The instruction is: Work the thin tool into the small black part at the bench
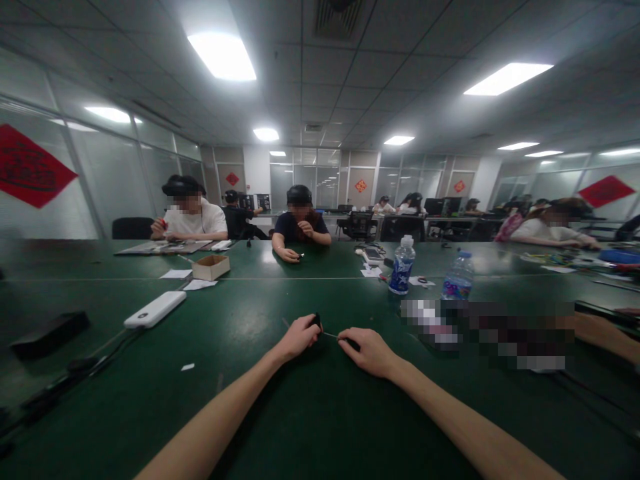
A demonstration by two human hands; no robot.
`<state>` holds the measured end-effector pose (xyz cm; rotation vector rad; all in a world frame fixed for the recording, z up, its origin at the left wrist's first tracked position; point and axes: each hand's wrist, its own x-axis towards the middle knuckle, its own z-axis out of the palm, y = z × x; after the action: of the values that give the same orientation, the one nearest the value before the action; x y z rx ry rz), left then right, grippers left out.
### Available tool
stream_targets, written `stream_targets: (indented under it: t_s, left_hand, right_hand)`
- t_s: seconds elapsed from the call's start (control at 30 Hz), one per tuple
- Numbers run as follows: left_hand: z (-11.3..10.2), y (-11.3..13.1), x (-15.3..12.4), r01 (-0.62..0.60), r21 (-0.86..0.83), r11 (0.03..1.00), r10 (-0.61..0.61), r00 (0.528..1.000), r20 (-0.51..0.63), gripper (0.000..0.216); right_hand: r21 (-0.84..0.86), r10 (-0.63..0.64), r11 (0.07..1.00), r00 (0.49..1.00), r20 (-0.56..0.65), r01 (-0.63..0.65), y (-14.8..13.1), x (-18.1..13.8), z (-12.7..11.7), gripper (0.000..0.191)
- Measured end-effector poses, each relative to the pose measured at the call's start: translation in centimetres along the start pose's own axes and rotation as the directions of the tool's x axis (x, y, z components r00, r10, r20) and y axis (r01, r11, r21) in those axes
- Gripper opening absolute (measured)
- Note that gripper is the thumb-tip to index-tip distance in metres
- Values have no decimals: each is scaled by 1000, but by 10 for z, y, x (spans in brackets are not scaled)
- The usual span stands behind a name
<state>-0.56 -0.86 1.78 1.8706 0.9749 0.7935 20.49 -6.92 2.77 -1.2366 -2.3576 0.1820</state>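
One thin rod, likely light, stiff, best gripped endwise: right hand pinches it, left hand a black piece.

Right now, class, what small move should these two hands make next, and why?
Perhaps the right hand should ease the thin rod slightly toward the small dark object in the left hand: the rod spans the gap between the hands, and whether it meets that object is too small to tell.

dim overall | overhead panels glaring | soft tabletop sheen | edges stretched
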Motion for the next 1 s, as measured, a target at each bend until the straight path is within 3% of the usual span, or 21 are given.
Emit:
stream_targets:
  t_s: [1.0]
  left_hand:
    - [0,-1,1,4,7,1000,-4,1000,10,20]
  right_hand:
    - [17,-21,1000,1000,-20,21,3,0,2,28]
